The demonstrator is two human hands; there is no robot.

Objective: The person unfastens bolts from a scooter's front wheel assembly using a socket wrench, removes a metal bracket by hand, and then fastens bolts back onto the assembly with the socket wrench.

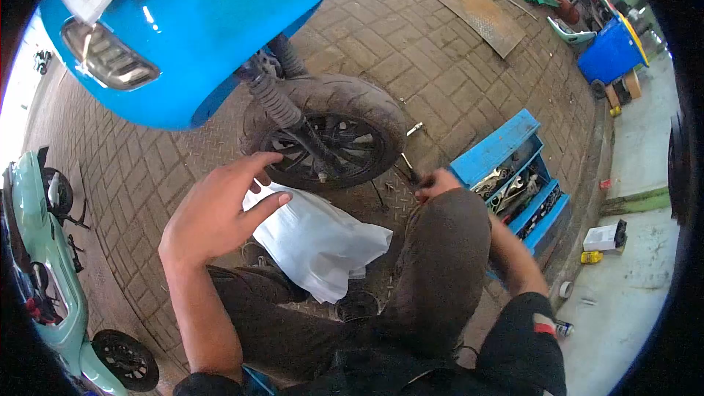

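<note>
My left hand (pixel 220 209) hovers beside the front wheel (pixel 326 132) of a blue scooter, its fingers and thumb apart and nothing in it. Under it a white plastic sheet or bag (pixel 315 242) lies between my legs. Beyond my raised knee, my right hand (pixel 440 185) is closed around the dark end of a tool with a thin metal shaft (pixel 404 162); its exact kind is unclear and the knee hides part of the hand. The wheel is still on its fork (pixel 282 106), with an axle end (pixel 322 176) showing at the hub.
An opened blue toolbox (pixel 506 136) with wrenches stands right of my knee. A small shiny metal piece (pixel 415 129) lies on the paving. The blue scooter body (pixel 198 37) overhangs at upper left. A pale green scooter (pixel 51 249) is at far left, a blue bin (pixel 612 48) at upper right.
</note>
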